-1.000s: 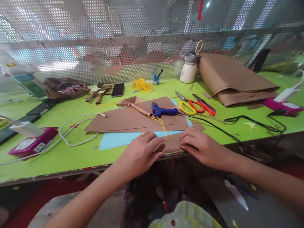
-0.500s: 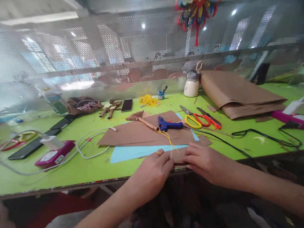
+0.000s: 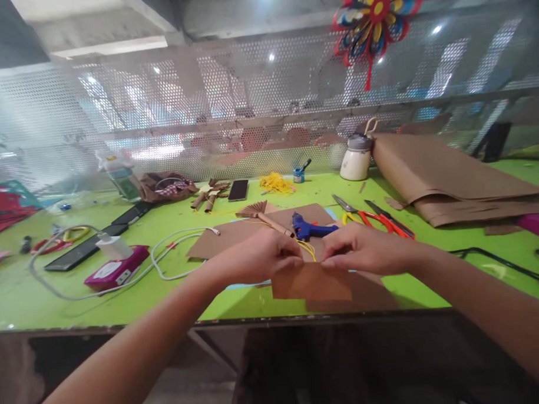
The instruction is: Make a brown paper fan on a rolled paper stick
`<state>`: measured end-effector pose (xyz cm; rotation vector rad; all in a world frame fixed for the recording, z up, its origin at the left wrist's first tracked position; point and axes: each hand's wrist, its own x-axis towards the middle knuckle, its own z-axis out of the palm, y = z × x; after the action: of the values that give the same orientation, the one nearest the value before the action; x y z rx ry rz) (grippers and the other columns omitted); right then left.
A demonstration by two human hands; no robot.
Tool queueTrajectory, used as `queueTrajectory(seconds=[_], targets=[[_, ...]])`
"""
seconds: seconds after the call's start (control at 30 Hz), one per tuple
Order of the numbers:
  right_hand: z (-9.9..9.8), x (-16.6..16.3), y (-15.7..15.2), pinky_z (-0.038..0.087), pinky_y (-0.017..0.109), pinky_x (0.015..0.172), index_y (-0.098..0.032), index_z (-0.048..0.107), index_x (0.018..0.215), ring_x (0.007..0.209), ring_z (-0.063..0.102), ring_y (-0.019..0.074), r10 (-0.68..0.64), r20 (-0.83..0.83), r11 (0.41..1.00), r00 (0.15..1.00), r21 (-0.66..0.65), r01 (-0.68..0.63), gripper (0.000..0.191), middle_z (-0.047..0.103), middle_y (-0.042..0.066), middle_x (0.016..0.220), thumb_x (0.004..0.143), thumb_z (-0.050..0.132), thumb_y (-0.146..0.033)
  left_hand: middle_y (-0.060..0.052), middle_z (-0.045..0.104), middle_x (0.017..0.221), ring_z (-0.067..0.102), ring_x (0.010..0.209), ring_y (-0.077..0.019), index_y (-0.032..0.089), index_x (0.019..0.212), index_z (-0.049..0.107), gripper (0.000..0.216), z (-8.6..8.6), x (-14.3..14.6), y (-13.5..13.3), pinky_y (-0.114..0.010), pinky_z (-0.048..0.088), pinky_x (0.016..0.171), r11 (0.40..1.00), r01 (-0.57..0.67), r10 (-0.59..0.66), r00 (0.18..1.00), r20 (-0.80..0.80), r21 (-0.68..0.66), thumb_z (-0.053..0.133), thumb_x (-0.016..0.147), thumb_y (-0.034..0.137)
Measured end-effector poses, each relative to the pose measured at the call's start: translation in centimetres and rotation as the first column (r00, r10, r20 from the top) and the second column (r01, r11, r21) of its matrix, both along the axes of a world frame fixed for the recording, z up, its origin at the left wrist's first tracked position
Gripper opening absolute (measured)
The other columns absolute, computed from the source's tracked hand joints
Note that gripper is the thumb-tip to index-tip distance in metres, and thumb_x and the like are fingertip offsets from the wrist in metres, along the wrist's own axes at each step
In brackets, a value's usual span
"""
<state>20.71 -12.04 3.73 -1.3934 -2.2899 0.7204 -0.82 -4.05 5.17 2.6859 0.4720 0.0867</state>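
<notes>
A small sheet of brown paper (image 3: 311,285) hangs upright near the table's front edge. My left hand (image 3: 278,252) pinches its top edge, and my right hand (image 3: 355,246) grips the same edge a little to the right. Just beyond my hands lies a blue glue gun (image 3: 312,229). Left of the glue gun is a rolled brown paper stick (image 3: 274,223) with a pleated paper fan (image 3: 253,209) at its end and yellow string (image 3: 307,248) near the other end. Larger brown paper (image 3: 222,239) lies under them, over light blue paper partly hidden by my hands.
Scissors with red handles (image 3: 387,221) lie to the right. A folded stack of brown paper (image 3: 454,172) and a white bottle (image 3: 355,163) stand behind. On the left are a purple power block (image 3: 117,269), a white cable (image 3: 159,256) and a dark phone (image 3: 238,190).
Both hands have lifted the brown paper from the table edge, moving up and away from me. The paper's face now shows below my fingers. The view has shifted.
</notes>
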Motion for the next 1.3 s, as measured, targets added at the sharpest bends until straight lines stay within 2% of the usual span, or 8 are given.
queueTrajectory(seconds=[0.1,0.2,0.3,0.57,0.83,0.97,1.17,1.3], targets=[[-1.9,0.5,1.7,0.038,0.022,0.057,-0.012,0.066,0.070,0.060,0.049,0.0111,0.039,0.045,0.996,0.998,-0.081,-0.036,0.024,0.057,-0.001,0.063,0.084,0.054,-0.027,0.001,0.058,0.066,0.049,0.060,-0.0103,0.013,0.079,0.063,0.020,-2.6,1.4,1.7,-0.020,0.036,0.054,0.993,0.003,-0.007,0.999,-0.036,-0.120,0.047,0.085,0.023],[-3.5,0.7,2.0,0.039,0.023,0.058,-0.011,0.067,0.072,0.061,0.052,0.0117,0.049,0.091,0.998,0.995,-0.046,-0.045,0.023,0.061,0.001,0.064,0.084,0.053,-0.025,0.000,0.059,0.068,0.050,0.063,-0.0110,0.013,0.077,0.064,0.020,-5.3,2.2,2.3,-0.021,0.037,0.057,0.994,0.012,-0.013,1.000,-0.006,-0.112,0.049,0.083,0.025],[-4.2,0.7,1.8,0.040,0.024,0.060,-0.012,0.068,0.075,0.062,0.054,0.0125,0.036,0.126,0.999,0.991,-0.025,-0.034,0.021,0.064,0.003,0.067,0.085,0.054,-0.024,-0.002,0.062,0.073,0.053,0.066,-0.0115,0.013,0.075,0.065,0.019,-6.5,2.4,2.3,-0.021,0.038,0.060,0.995,0.010,-0.007,1.000,0.027,-0.100,0.051,0.081,0.023],[-5.0,1.0,1.7,0.041,0.024,0.065,-0.014,0.068,0.081,0.068,0.056,0.0136,0.060,0.085,0.998,0.995,0.023,-0.062,0.015,0.067,0.003,0.076,0.085,0.055,-0.022,0.000,0.062,0.070,0.053,0.066,-0.0106,0.014,0.076,0.065,0.013,-6.4,2.1,1.6,-0.019,0.038,0.060,0.978,-0.039,0.049,0.998,0.041,-0.205,0.053,0.077,0.016],[-3.7,2.3,0.9,0.039,0.023,0.061,-0.016,0.065,0.078,0.066,0.055,0.0129,0.138,0.147,0.990,0.979,-0.009,-0.138,0.019,0.062,0.001,0.069,0.088,0.051,-0.023,0.002,0.058,0.063,0.049,0.058,-0.0087,0.013,0.072,0.065,0.015,-5.1,3.4,0.7,-0.019,0.035,0.055,0.967,0.021,-0.019,1.000,0.010,-0.253,0.051,0.074,0.011],[-4.0,2.7,0.8,0.041,0.024,0.063,-0.015,0.066,0.081,0.068,0.057,0.0139,0.135,0.177,0.991,0.975,-0.027,-0.133,0.019,0.065,0.003,0.073,0.088,0.051,-0.023,0.002,0.056,0.060,0.048,0.056,-0.0097,0.014,0.070,0.064,0.014,-5.9,4.1,0.4,-0.020,0.034,0.052,0.983,-0.011,0.011,1.000,-0.004,-0.183,0.051,0.071,0.009],[-5.0,1.9,0.4,0.042,0.024,0.066,-0.016,0.065,0.080,0.072,0.057,0.0144,0.058,0.154,0.988,0.986,0.135,-0.079,0.012,0.064,0.003,0.078,0.086,0.055,-0.020,-0.001,0.061,0.065,0.052,0.059,-0.0128,0.016,0.072,0.063,0.012,-6.3,3.9,-0.3,-0.023,0.035,0.053,0.996,-0.076,0.076,0.997,-0.013,-0.041,0.052,0.077,0.018],[-5.4,1.8,0.2,0.041,0.024,0.065,-0.016,0.064,0.079,0.070,0.056,0.0133,0.056,0.134,0.982,0.989,0.171,-0.079,0.010,0.063,0.002,0.076,0.086,0.056,-0.019,-0.004,0.064,0.074,0.056,0.067,-0.0152,0.016,0.078,0.062,0.013,-6.4,3.8,-0.5,-0.024,0.039,0.058,0.998,-0.058,0.058,0.998,-0.006,0.036,0.051,0.082,0.022]])
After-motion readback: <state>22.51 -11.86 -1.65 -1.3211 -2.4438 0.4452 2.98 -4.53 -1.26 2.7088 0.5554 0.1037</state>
